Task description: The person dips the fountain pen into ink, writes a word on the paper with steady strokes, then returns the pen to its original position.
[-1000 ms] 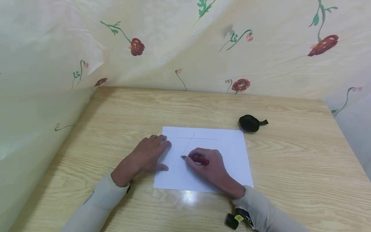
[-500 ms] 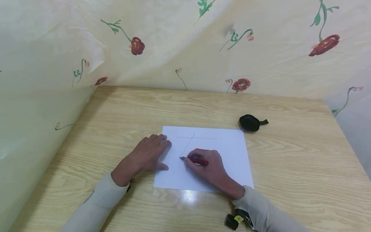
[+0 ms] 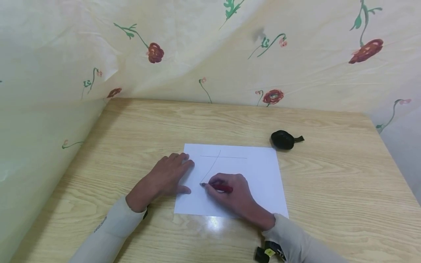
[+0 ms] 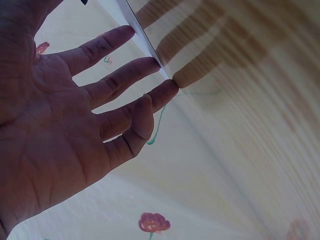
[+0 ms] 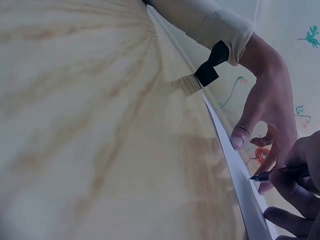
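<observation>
A white sheet of paper (image 3: 263, 182) lies on the wooden table, with a thin horizontal line near its top and a slanting, curved line crossing it. My right hand (image 3: 235, 193) pinches a dark red pen (image 3: 222, 187), whose tip touches the paper at the lower end of the slanting line. In the right wrist view the dark pen tip (image 5: 256, 177) meets the sheet. My left hand (image 3: 167, 175) rests at the sheet's left edge, fingers spread. The left wrist view shows its fingertips (image 4: 159, 64) touching along the paper's edge.
Behind the paper's right corner sits a small black pan-shaped object (image 3: 283, 140) with a short handle. The wooden table (image 3: 335, 175) extends on both sides. A cream cloth with printed flowers (image 3: 184, 44) hangs at the back and left.
My right hand has moved down and to the left with the pen, and the slanting line has grown longer. The left hand stays in place on the paper.
</observation>
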A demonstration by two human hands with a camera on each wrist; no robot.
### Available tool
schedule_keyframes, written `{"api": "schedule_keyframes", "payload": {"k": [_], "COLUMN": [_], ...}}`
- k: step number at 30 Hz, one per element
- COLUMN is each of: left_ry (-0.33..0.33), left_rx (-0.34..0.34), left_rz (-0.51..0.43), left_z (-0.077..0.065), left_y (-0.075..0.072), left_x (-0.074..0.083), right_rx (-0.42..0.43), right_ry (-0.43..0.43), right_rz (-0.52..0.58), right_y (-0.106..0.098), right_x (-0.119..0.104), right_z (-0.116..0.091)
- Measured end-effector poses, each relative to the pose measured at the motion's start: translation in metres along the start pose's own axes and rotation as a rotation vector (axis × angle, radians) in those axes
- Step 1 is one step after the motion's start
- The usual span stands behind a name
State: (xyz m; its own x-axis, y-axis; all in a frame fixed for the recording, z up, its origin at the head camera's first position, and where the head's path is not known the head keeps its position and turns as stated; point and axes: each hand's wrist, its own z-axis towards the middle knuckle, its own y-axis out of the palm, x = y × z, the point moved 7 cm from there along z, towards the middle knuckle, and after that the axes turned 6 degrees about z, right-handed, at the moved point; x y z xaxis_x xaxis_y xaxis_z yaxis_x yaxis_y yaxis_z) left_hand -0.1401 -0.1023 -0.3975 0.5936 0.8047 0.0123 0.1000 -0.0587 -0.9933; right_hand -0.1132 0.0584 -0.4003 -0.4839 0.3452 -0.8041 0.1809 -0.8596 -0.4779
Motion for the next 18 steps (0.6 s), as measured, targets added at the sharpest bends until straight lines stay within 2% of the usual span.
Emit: {"api": "schedule_keyframes", "payload": {"k": [10, 18], "left_ry": [-0.012, 0.001], "left_rx": [-0.014, 0.013], "left_rz": [-0.007, -0.005], "left_z": [-0.001, 0.0], "left_y": [0.0, 0.0], "left_x": [-0.001, -0.001], "right_rx": [-0.046, -0.046], "right_ry": [0.002, 0.002], "right_rz": [0.032, 0.017], "right_y": [0.011, 0.01], "right_x": [-0.002, -0.001], "right_z": [-0.004, -0.004]}}
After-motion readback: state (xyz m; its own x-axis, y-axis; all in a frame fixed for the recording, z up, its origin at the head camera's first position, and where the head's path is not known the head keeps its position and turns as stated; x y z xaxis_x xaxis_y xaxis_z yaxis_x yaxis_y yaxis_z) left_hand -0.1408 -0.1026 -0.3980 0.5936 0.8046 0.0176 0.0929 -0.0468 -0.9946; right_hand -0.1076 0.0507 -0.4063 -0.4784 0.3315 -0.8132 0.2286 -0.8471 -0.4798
